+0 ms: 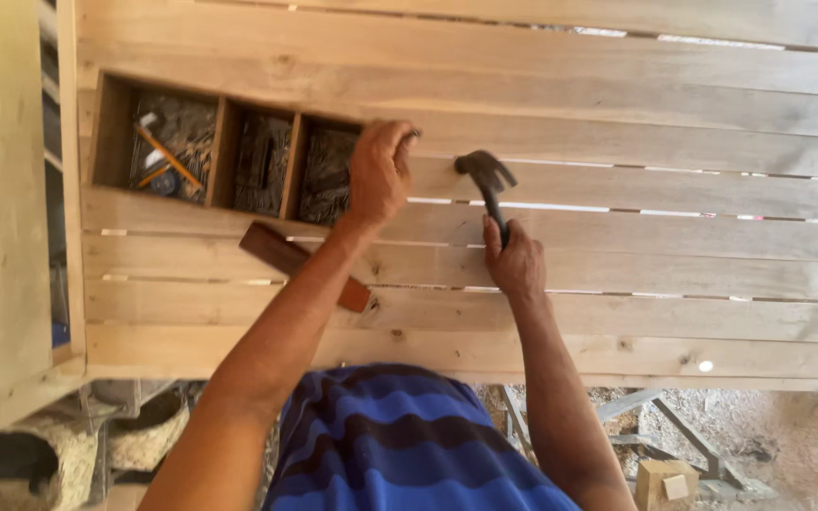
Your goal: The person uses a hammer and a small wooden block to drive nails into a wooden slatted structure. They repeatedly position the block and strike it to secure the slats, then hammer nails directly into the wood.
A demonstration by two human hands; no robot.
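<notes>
The head view shows nailing in hand on a slatted wooden panel. A claw hammer is gripped by its handle in the closed right hand, head raised just beside the left hand, whose fingers are pinched, seemingly on a nail that cannot be made out, beside the nail tray. Judged next: a short, square tap clear of the fingers.

Slatted bench (brown block atop)

Right hand gripping hammer, slatted boards
</notes>
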